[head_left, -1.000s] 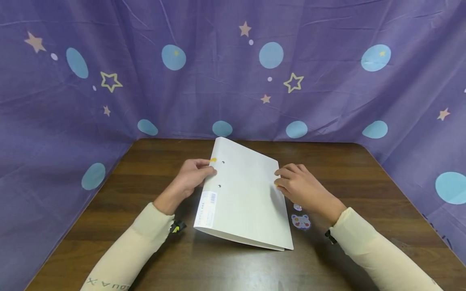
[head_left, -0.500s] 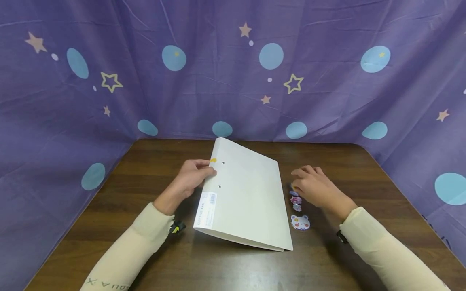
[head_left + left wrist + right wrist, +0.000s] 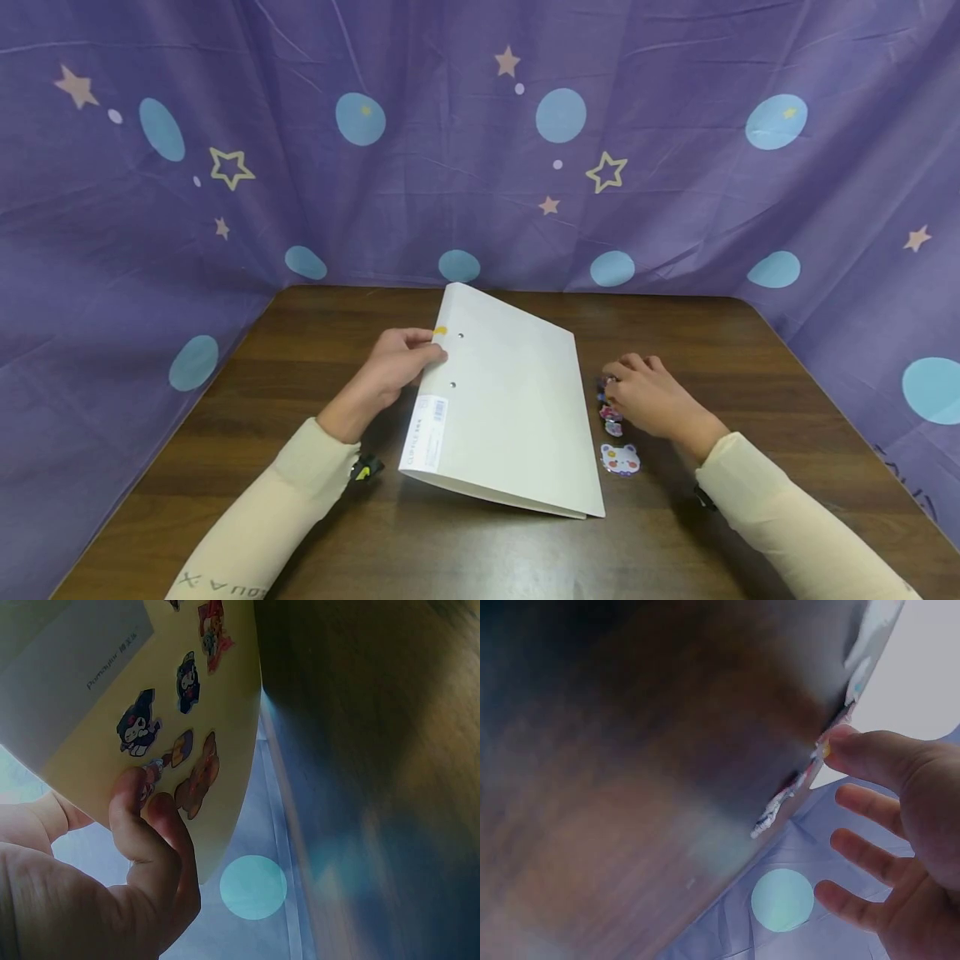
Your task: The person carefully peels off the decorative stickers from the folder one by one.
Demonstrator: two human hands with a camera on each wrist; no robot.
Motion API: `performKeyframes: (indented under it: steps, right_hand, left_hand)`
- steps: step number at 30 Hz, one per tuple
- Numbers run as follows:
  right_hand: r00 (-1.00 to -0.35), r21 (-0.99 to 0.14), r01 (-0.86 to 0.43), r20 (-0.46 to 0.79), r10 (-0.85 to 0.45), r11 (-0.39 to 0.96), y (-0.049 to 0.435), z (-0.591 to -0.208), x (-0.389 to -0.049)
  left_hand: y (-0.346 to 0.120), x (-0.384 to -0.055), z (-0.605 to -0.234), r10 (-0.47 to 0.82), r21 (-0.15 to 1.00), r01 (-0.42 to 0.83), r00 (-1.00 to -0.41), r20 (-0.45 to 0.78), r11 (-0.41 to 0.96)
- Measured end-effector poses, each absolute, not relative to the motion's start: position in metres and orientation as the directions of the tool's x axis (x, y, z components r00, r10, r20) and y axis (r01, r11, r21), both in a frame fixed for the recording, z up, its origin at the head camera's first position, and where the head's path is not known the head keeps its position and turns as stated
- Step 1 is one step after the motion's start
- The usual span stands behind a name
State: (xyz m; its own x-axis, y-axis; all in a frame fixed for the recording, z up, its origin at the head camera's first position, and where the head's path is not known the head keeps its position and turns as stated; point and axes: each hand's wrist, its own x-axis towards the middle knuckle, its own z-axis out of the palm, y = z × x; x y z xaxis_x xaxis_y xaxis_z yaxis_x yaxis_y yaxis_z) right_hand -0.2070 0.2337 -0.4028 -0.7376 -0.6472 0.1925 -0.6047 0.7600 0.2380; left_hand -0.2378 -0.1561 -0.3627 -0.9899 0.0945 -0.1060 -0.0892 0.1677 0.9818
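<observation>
Gripped folder (image 3: pixel 517 408) mid-frame by spine (image 3: pixel 446 310) with left hand (image 3: pixel 393 367); seemed light, bendable, best held there. Couldn't tell closure of right hand (image 3: pixel 643 395) near stickers (image 3: pixel 620 459).

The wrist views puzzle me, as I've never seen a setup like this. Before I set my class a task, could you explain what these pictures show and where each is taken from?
There is no machine, just a person's bare left hand and right hand. The head view comes from a camera worn on the head; each wrist view comes from a camera on that wrist.

On the wooden table, the left hand grips a white folder by one edge. The left wrist view shows cartoon stickers on a side hidden from the head view.

The right hand is at a row of small cartoon pieces beside the folder; whether it pinches one is unclear. A white animal-face piece lies nearer the person.
</observation>
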Motion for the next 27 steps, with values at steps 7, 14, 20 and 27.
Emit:
performKeyframes:
  steps: [7, 14, 20, 27]
  right_hand:
    - [-0.754, 0.24, -0.591, 0.174, -0.634, 0.77, 0.233, -0.407, -0.207]
    - [-0.773, 0.19, -0.586, 0.159, -0.614, 0.787, 0.232, -0.406, -0.206]
    - [-0.777, 0.168, -0.583, 0.171, -0.606, 0.795, 0.233, -0.406, -0.211]
    - [-0.81, 0.105, -0.548, 0.182, -0.558, 0.83, 0.227, -0.402, -0.216]
  left_hand:
    - [-0.156, -0.237, -0.362, 0.098, 0.982, -0.086, -0.99, -0.104, 0.17]
    - [-0.154, -0.236, -0.36, 0.095, 0.98, -0.089, -0.99, -0.107, 0.177]
    - [-0.154, -0.235, -0.361, 0.09, 0.98, -0.097, -0.989, -0.114, 0.173]
    - [-0.153, -0.235, -0.36, 0.085, 0.98, -0.1, -0.99, -0.116, 0.175]
